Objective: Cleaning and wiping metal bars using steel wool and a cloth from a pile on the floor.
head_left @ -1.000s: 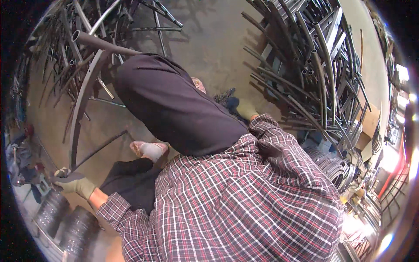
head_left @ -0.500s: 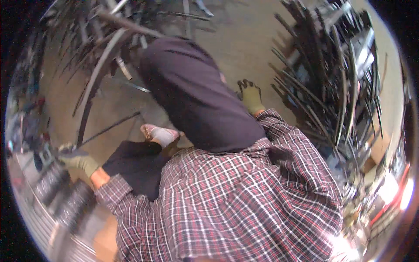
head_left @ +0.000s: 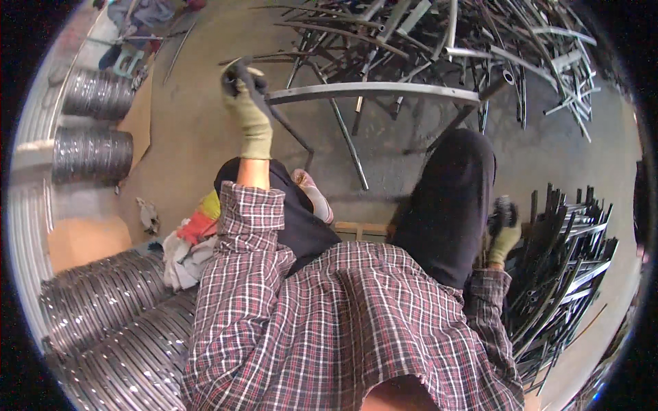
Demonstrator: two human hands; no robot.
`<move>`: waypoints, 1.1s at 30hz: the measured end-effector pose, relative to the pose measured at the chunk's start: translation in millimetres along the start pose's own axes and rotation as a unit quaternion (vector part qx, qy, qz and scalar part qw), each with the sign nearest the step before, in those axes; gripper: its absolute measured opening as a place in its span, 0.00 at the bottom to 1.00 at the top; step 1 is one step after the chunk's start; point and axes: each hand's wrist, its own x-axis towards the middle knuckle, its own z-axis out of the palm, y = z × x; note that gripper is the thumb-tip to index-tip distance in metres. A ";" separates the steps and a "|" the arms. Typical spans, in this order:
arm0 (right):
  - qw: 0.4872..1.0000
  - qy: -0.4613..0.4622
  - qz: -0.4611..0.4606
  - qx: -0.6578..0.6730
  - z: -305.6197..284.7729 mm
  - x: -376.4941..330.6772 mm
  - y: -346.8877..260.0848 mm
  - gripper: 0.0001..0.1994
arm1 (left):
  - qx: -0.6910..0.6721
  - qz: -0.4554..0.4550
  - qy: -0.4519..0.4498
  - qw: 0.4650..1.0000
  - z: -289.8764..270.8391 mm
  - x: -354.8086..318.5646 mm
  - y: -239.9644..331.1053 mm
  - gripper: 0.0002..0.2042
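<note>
Head view: two gloved hands. Left hand, earlier low by the coils, now clenches one curved tube; right hand rests among rods, grip unclear.

My right hand is blurred beside my knee, so I cannot tell whether it grips the stacked black tubes, my left hand covers the near end of the bent tube, and the picture's rim cuts off the wire coils.
</note>
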 end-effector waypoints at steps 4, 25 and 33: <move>0.979 0.011 -0.154 0.137 15.9 -7.3 -165.7 0.17 | -0.040 -0.070 0.006 0.997 28.2 -6.4 -5.7 0.21; 0.754 -0.052 -0.564 -0.332 191.8 40.3 -227.2 0.16 | 0.045 0.030 -0.098 0.994 87.2 -21.5 11.7 0.12; 0.739 -0.115 -0.591 -0.302 293.5 -44.3 -219.7 0.23 | -0.168 -0.111 -0.062 0.978 108.9 -40.4 10.6 0.08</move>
